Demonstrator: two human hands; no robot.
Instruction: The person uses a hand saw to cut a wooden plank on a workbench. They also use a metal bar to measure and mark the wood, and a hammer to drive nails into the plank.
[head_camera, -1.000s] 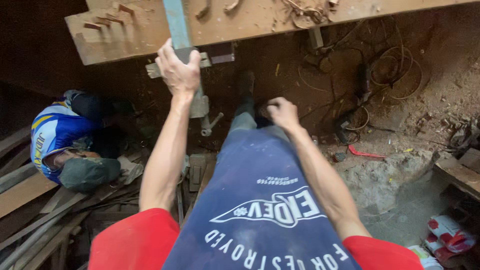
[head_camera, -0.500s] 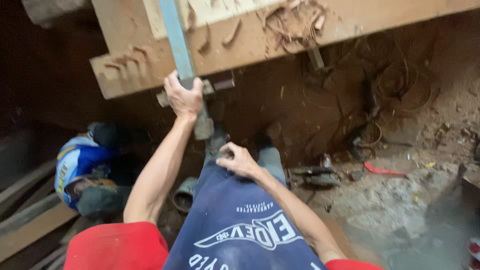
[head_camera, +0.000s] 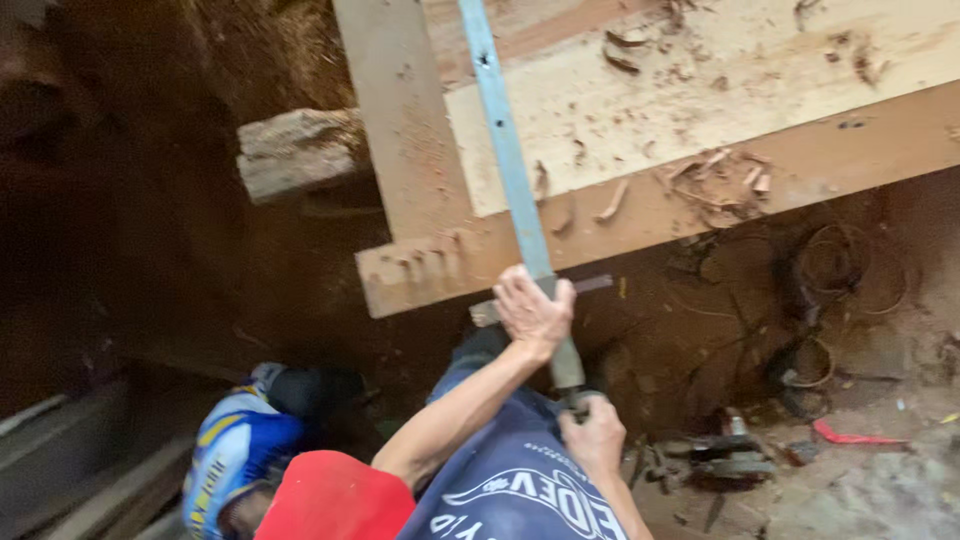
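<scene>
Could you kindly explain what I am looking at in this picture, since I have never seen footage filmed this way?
The camera sits on a person's head and looks down, so the two bare arms reaching out from the bottom are that person's own; there is no machine. The left hand grips a long grey-blue metal bar near where it leaves the wooden workbench. The right hand holds the bar's lower end, close to the person's dark blue apron. Wood shavings lie scattered on the bench. Below, on the dirt floor, are some tools and coiled wire. At lower left, another person in a blue and white shirt crouches.
</scene>
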